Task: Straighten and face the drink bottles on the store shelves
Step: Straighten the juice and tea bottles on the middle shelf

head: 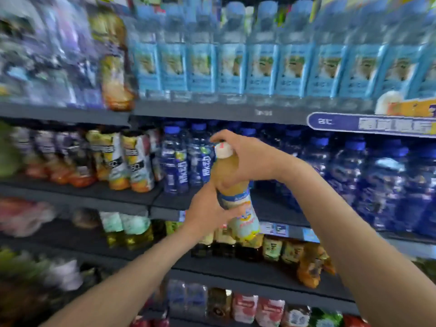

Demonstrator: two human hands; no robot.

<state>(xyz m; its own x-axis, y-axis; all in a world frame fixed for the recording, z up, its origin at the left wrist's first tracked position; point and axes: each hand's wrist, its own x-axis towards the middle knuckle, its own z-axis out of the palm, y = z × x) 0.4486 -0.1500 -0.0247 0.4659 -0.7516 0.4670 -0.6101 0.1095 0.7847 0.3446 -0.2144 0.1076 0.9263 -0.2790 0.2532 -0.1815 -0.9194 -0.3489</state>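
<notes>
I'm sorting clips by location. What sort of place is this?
Most likely a shop's drinks aisle: dark tiered shelves packed with rows of light-blue-labelled bottles, and a price strip on the shelf edge.

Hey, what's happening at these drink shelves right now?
A person is holding one yellow juice bottle with both hands in front of the shelves. The left hand grips its labelled lower body, and the right hand wraps its neck just below the white cap. The bottle is off the shelf, tilted slightly, in front of the blue bottles.
</notes>
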